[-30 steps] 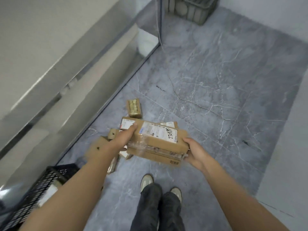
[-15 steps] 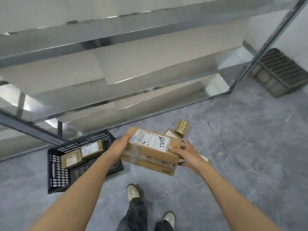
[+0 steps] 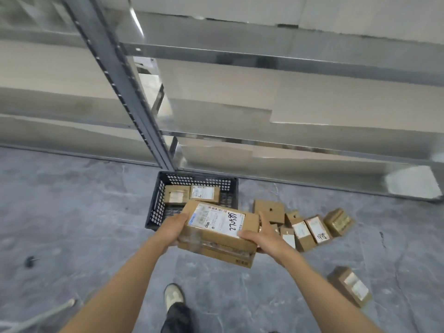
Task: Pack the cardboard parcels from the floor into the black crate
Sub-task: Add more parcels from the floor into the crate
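I hold a stack of two cardboard parcels (image 3: 216, 233) between both hands, the top one bearing a white label with handwritten digits. My left hand (image 3: 174, 224) grips the stack's left end and my right hand (image 3: 262, 239) clasps its right end. The stack hangs over the near right edge of the black crate (image 3: 156, 203), which stands on the floor against the shelf post. Two small parcels (image 3: 191, 194) lie inside the crate. Several more parcels (image 3: 310, 227) lie in a heap on the floor to the right, and one parcel (image 3: 352, 286) lies apart nearer to me.
A metal shelving rack (image 3: 240, 97) runs along the wall behind the crate, with a dark upright post (image 3: 125, 78) rising from the crate's back corner. The floor is grey marbled tile (image 3: 72, 212). My shoe (image 3: 173, 296) shows below the stack. A pale rod (image 3: 36, 316) crosses the lower left.
My view has swung left, bringing the crate from the left side to straight ahead. Both hands have carried the stack over the crate's near edge. The floor heap now lies to the right.
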